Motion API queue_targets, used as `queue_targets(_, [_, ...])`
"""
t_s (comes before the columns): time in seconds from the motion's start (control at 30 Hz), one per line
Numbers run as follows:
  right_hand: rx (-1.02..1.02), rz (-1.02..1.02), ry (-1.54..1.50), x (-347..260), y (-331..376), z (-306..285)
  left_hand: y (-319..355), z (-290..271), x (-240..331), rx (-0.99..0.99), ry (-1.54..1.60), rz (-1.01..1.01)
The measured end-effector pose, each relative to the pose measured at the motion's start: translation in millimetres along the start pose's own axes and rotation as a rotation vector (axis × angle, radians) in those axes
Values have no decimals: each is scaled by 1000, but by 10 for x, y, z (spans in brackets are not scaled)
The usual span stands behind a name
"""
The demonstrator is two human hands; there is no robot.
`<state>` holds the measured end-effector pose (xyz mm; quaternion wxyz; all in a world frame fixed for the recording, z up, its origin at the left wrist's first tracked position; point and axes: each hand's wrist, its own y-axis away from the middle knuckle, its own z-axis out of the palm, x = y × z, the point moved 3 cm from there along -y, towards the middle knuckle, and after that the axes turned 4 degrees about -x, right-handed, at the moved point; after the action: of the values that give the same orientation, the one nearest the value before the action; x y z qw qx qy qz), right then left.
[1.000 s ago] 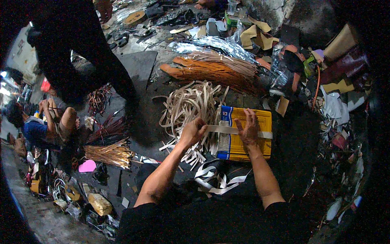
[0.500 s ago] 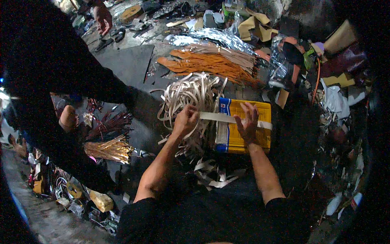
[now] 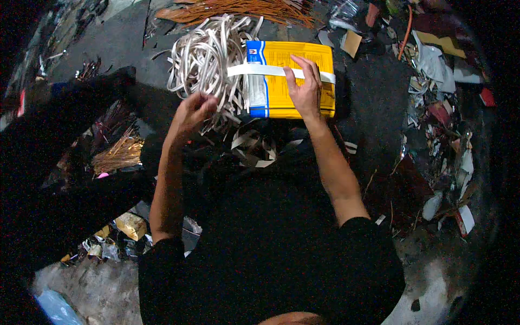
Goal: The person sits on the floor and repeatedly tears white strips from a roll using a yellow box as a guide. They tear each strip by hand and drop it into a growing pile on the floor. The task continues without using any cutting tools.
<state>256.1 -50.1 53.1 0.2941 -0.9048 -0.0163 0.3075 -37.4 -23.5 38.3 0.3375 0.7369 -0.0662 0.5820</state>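
A yellow, blue and white flat package lies in front of me with a pale flat strip across it. My right hand rests over the package and strip, fingers spread, the thumb near the strip. Just left of the package is a tangled heap of whitish strips. At the heap's near edge, my left hand is raised with curled fingers; whether anything is in them is hidden. The strip's left end reaches the heap, apart from this hand.
Orange-brown strips lie beyond the heap. A bundle of golden strips is at the left, beside another person's dark-clothed limb. Scraps of paper and plastic cover the right side. Loose pale strips lie nearer me.
My left hand has let go of the strip and moved left and nearer to me. My right hand stays over the package. The view has tilted down, so everything sits higher.
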Motion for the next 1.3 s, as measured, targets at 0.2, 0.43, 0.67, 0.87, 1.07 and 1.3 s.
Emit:
queue_targets(0.2, [-363, 575, -372, -64, 485, -545, 385, 461, -92, -131, 43, -34])
queue_targets(0.43, [-530, 224, 194, -107, 959, -443, 441, 684, -340, -88, -137, -75])
queue_targets(0.67, [-693, 228, 316, -191, 958, -322, 481, 602, -284, -13, -344, -99])
queue_targets(0.87, [-670, 242, 251, -181, 966, -382, 931, 655, 49, -80, -400, -130])
queue_targets(1.07, [-799, 363, -233, -533, 908, -547, 1122, 709, -212, -404, -445, -33])
queue_targets(1.3, [-1396, 291, -518, -788, 1603, -600, 1268, 815, -243, -458, -468, -35])
